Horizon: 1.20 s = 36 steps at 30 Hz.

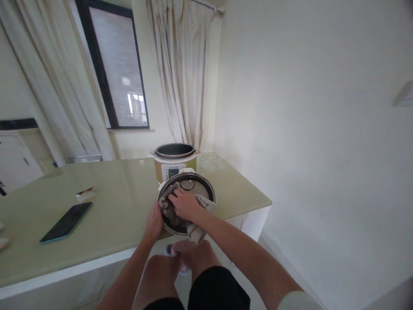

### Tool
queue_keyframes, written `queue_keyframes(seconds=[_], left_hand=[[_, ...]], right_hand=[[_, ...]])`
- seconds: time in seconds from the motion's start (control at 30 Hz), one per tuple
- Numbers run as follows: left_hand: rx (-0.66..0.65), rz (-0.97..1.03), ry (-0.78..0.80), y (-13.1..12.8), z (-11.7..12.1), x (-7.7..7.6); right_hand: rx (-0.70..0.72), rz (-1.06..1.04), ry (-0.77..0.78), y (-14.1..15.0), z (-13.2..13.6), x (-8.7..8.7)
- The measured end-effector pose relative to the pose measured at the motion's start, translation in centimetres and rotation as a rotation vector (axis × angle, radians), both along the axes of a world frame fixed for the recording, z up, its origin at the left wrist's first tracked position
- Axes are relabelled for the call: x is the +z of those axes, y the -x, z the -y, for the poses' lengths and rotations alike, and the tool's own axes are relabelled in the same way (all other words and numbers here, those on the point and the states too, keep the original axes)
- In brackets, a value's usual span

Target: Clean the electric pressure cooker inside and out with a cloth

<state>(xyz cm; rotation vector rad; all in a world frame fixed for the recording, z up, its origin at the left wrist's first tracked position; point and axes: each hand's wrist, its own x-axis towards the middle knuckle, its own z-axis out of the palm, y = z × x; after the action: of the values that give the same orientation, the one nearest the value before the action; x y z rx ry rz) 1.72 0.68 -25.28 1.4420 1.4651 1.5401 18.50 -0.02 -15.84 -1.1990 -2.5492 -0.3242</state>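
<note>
Pressing cloth [167,209] to the lid's [204,186] inner face: right hand [185,206], fingers curled over it. Left hand [154,221] grips the rim, left side. Lid tilted at tabletop's [125,185] near edge, before cooker [192,165]; one-sided grip, hard rubbing could tip it.

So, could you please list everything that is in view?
electric pressure cooker: 1, gold and white, countertop back
cooker lid: 1, grey and black, before cooker
cloth: 1, greyish, on lid
tablet: 1, black, countertop left
packet: 1, white, beyond tablet
unclear items: 2, pale, left edge
countertop: 1, pale green, centre
cabinet: 1, white, far left
window: 1, black frame, back
curtains: 2, cream, beside window
walls: 2, cream, back, right
wall fixture: 1, white, right edge
shorts: 1, black, bottom
legs: 2, bare, bottom
left hand: 1, bare, on lid
right hand: 1, bare, on cloth
</note>
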Motion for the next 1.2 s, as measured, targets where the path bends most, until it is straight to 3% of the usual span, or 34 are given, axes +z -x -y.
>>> queue_keyframes(seconds=[0.07,0.17,0.33,0.43,0.53,0.63,0.8,1.0,1.07,1.2], left_hand=[[0.012,-0.021,0.011,0.0,0.2,-0.1],[0.033,-0.036,0.014,0.1,0.3,-0.1],[0.033,-0.052,0.001,0.0,0.6,0.2],[0.033,-0.042,0.006,-0.2,0.7,0.4],[0.035,-0.029,0.007,-0.3,0.6,0.4],[0.038,-0.033,0.019,-0.2,0.2,0.2],[0.048,-0.052,0.045,0.2,-0.1,-0.1],[0.07,-0.054,0.045,0.5,-0.1,-0.2],[0.072,-0.035,0.055,0.4,0.1,-0.1],[0.055,0.009,0.044,0.1,0.5,0.3]], right_hand=[[-0.106,-0.06,-0.096,1.0,-1.5,0.6],[-0.156,-0.145,-0.093,1.5,-2.4,0.5],[0.101,-0.09,0.08,-2.0,-0.1,-1.1],[0.191,0.088,0.165,-5.0,1.2,0.0],[0.1,0.257,0.193,-6.4,1.0,2.3],[-0.004,0.314,0.129,-5.5,0.0,3.4],[0.177,0.188,0.052,-0.9,-1.5,1.6],[-0.183,-0.214,-0.011,1.8,-1.9,-0.4],[-0.141,-0.187,0.005,1.2,-1.2,-0.7],[0.124,0.045,0.128,-1.7,0.6,-0.3]])
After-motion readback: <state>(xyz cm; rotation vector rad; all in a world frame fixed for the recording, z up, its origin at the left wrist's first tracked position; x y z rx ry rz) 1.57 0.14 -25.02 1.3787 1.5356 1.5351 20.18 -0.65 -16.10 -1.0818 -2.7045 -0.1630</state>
